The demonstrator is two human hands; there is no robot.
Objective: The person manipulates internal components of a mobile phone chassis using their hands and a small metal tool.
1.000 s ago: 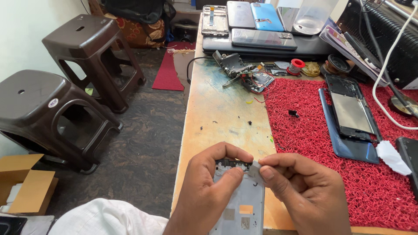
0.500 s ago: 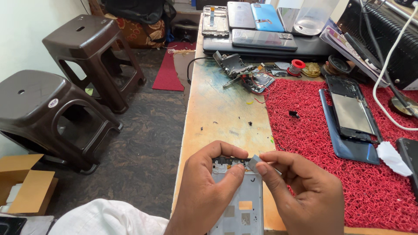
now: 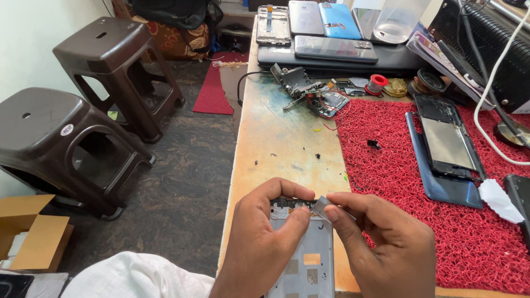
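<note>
My left hand (image 3: 265, 248) grips the top of an opened phone frame (image 3: 306, 259), silver-grey inside with a small orange patch, held over the near edge of the workbench (image 3: 281, 132). My right hand (image 3: 381, 243) pinches a small grey metal piece (image 3: 321, 205) between thumb and forefinger, right at the frame's upper right corner. The frame's lower part runs out of the picture between my two hands.
A red bristly mat (image 3: 397, 165) carries a dismantled phone (image 3: 447, 138) on a blue back cover (image 3: 441, 185). Loose circuit parts (image 3: 312, 91), a red tape roll (image 3: 378, 83) and several phones on a laptop (image 3: 326, 27) lie further back. Two brown plastic stools (image 3: 61, 132) stand on the left.
My right hand has lifted the small grey piece slightly up and away from the frame's top corner. The left hand keeps its hold on the frame.
</note>
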